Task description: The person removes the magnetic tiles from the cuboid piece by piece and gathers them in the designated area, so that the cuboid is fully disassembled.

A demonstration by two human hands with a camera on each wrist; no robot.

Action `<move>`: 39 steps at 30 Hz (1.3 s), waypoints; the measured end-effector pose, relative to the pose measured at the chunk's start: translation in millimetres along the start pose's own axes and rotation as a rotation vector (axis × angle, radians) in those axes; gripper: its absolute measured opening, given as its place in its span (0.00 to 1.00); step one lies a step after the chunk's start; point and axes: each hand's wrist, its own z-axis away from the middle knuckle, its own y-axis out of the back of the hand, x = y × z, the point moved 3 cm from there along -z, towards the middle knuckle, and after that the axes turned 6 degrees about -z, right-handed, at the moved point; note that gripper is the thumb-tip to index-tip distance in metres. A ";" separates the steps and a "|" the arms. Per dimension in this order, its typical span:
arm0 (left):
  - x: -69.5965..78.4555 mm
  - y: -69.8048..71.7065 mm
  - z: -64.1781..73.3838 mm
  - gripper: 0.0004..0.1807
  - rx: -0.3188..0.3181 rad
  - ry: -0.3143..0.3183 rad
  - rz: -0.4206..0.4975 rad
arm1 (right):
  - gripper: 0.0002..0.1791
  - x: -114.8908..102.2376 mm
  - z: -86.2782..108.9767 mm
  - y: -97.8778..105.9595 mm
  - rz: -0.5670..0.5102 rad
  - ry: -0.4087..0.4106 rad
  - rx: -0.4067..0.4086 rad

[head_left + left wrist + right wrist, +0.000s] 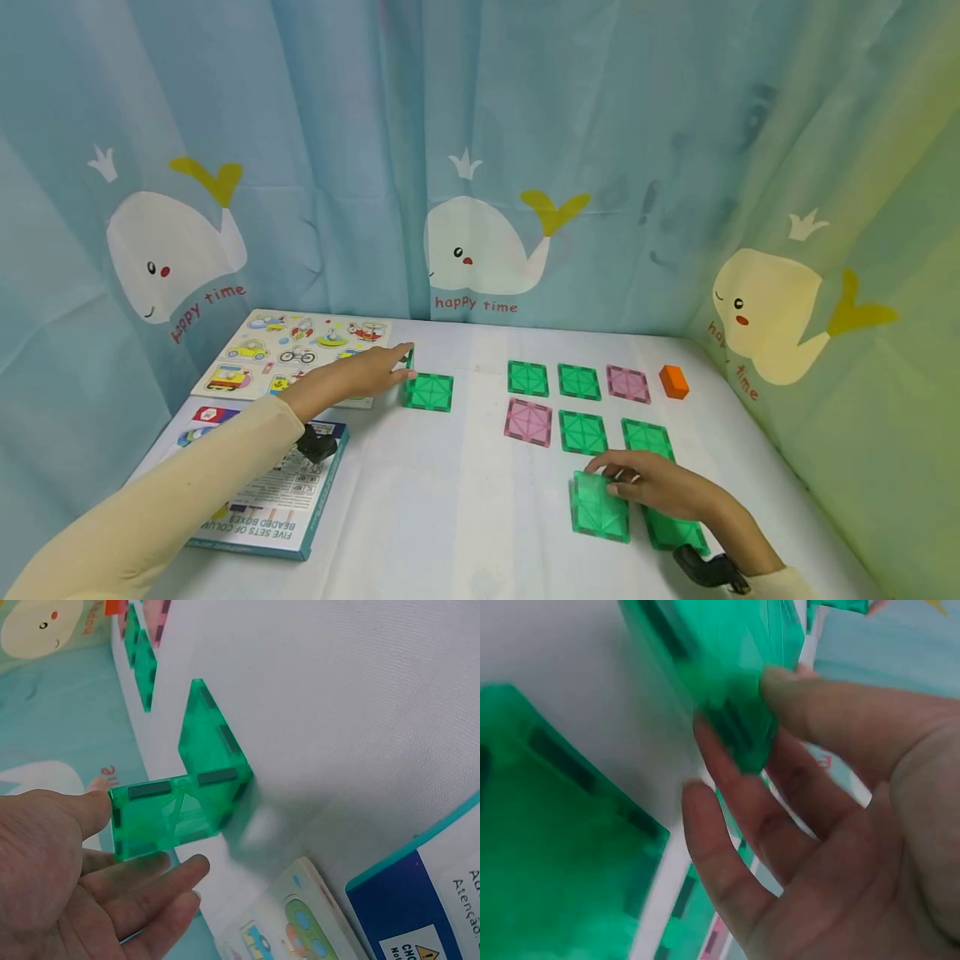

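Note:
My left hand (369, 372) reaches to the back left and pinches a green magnetic tile (161, 817) between thumb and fingers. This tile stands on edge, its lower side at the edge of another green magnetic tile (430, 392) that lies flat. At the front right, my right hand (660, 483) pinches a second green magnetic tile (600, 506) by its corner, thumb on one face and fingertips on the other. That held tile is blurred in the right wrist view, where a flat green tile (562, 847) lies beside it.
Several green tiles (582, 432) and two pink tiles (528, 422) (627, 384) lie in loose rows at the right. An orange block (674, 382) is behind them. A picture puzzle board (251, 350) and a boxed set (270, 517) occupy the left. Whale-printed curtains (480, 125) surround the table.

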 end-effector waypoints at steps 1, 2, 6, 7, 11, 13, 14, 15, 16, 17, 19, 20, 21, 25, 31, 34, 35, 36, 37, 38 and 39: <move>-0.6 0.1 0.1 0.39 0.002 0.001 -0.001 | 0.16 0.9 -0.8 -1.0 0.014 -0.008 0.012; -1.2 0.0 0.4 0.39 0.004 0.000 -0.001 | 0.16 1.6 -1.3 -1.9 0.030 -0.015 0.025; -2.8 -0.6 1.0 0.39 0.008 -0.012 0.008 | 0.16 4.4 -2.5 -5.2 0.110 -0.051 0.071; -2.7 -0.7 1.0 0.39 0.009 -0.013 0.009 | 0.16 4.7 -2.7 -6.0 0.126 -0.062 0.079; -2.8 -0.8 1.8 0.38 0.021 -0.026 0.014 | 0.17 4.2 -3.6 -8.8 0.180 -0.083 0.095; -2.7 -0.6 1.8 0.38 0.032 -0.038 0.018 | 0.17 2.4 -4.6 -10.2 0.209 -0.085 0.102; -2.8 -0.5 1.7 0.38 0.040 -0.047 0.023 | 0.16 1.0 -5.6 -10.7 0.224 -0.083 0.103; -2.8 -0.5 1.5 0.38 0.049 -0.057 0.029 | 0.16 -0.6 -7.2 -11.1 0.234 -0.082 0.105; -2.6 -0.3 1.3 0.38 0.057 -0.068 0.030 | 0.16 -2.4 -9.2 -11.1 0.240 -0.084 0.109; -2.5 -0.1 1.5 0.38 0.063 -0.074 0.031 | 0.16 -4.4 -11.7 -11.3 0.248 -0.085 0.114; -1.9 0.2 1.5 0.37 0.085 -0.099 0.013 | 0.16 -9.7 -18.3 -11.6 0.261 -0.086 0.130; -1.6 0.3 1.4 0.37 0.092 -0.108 0.007 | 0.15 -12.5 -22.3 -12.0 0.268 -0.082 0.140; -1.6 0.2 1.3 0.36 0.099 -0.118 -0.005 | 0.15 -15.2 -26.7 -12.8 0.276 -0.082 0.153; -3.4 -1.2 0.3 0.36 0.104 -0.136 -0.031 | 0.13 -28.0 -47.3 -19.6 0.320 -0.062 0.192; -6.4 -1.9 -0.8 0.36 0.095 -0.151 -0.046 | 0.11 -49.8 -88.2 -27.6 0.443 0.016 0.218; -7.4 -1.7 -1.1 0.37 0.079 -0.142 -0.053 | 0.11 -61.8 -112.1 -28.8 0.500 0.072 0.211; -7.7 -1.7 -1.6 0.38 0.075 -0.138 -0.054 | 0.12 -65.2 -120.5 -28.9 0.512 0.078 0.209; -8.0 -1.8 -1.9 0.38 0.072 -0.137 -0.057 | 0.13 -68.6 -129.3 -28.9 0.511 0.072 0.205; -8.0 -1.6 -2.1 0.38 0.070 -0.135 -0.058 | 0.14 -72.2 -138.2 -28.8 0.507 0.070 0.199; -7.8 -1.5 -2.3 0.38 0.072 -0.137 -0.062 | 0.16 -75.8 -147.0 -28.7 0.497 0.061 0.196; -7.5 -1.3 -2.2 0.38 0.073 -0.137 -0.062 | 0.18 -79.0 -155.9 -28.6 0.489 0.052 0.194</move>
